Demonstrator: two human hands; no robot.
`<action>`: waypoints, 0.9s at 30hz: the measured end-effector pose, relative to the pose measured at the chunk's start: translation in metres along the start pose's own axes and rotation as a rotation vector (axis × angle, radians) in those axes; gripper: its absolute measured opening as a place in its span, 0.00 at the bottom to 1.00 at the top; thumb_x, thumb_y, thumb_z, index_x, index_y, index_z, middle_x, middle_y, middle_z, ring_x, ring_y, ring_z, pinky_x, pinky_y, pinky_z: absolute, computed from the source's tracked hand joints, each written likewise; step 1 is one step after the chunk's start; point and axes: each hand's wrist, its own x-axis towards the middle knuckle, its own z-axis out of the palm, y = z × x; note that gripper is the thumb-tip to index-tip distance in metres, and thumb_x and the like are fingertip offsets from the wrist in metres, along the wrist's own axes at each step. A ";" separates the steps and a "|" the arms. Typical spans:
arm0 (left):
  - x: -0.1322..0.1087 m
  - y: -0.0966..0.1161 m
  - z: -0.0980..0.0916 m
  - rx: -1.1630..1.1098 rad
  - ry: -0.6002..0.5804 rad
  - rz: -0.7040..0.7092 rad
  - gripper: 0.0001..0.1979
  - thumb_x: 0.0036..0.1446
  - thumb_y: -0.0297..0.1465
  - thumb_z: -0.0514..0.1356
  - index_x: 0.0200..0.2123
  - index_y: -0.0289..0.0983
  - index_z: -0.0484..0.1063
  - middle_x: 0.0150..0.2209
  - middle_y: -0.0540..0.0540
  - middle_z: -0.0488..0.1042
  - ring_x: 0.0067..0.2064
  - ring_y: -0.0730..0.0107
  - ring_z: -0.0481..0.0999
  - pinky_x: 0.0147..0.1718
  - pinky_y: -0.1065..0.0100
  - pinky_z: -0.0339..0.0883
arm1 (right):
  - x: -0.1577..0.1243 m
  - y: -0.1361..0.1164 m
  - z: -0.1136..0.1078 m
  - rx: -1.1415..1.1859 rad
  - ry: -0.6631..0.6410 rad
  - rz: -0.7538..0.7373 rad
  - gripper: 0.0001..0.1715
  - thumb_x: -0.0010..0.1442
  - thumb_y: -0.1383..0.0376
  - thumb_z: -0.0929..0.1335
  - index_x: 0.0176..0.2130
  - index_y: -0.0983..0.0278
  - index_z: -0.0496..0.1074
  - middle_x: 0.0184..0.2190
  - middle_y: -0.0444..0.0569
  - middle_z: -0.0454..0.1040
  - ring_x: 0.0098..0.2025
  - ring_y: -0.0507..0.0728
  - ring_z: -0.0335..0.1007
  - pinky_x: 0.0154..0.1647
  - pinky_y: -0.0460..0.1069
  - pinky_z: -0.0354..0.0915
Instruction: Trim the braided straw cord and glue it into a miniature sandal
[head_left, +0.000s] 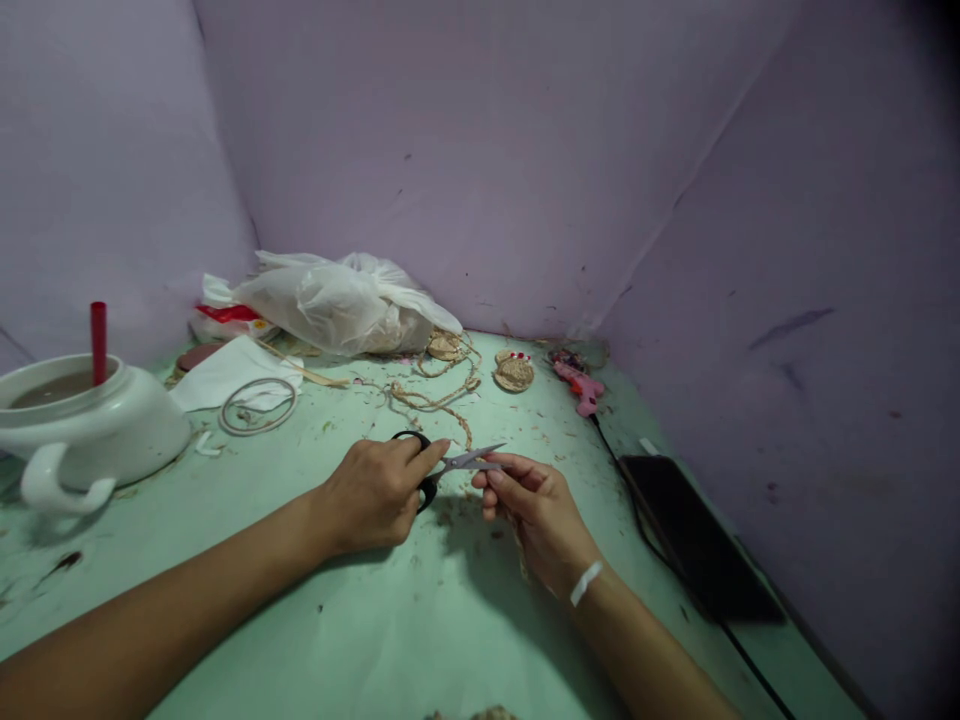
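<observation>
My left hand point(375, 490) grips the black handles of small scissors point(457, 463), whose grey blades point right and are slightly apart. My right hand point(536, 510) is curled in a pinch right at the blade tips; a thin piece of jute twine seems to hang below it, too small to be sure. A white strip sits on my right wrist. Both hands hover just above the pale green table point(390, 620).
Loose jute twine point(435, 398) and woven jute discs point(514, 373) lie behind the hands. A pink glue gun point(581, 385) with a black cord is at back right, a black phone point(694, 535) at right. A white pot point(82, 425), wire ring point(258, 405) and plastic bag point(337, 300) stand left.
</observation>
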 end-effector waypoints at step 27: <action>0.007 0.002 0.001 -0.540 0.132 -0.357 0.19 0.46 0.22 0.50 0.42 0.39 0.68 0.30 0.53 0.73 0.30 0.75 0.70 0.30 0.75 0.62 | 0.006 0.001 -0.002 0.079 0.057 0.083 0.08 0.34 0.74 0.67 0.23 0.68 0.69 0.19 0.44 0.69 0.16 0.45 0.58 0.14 0.39 0.54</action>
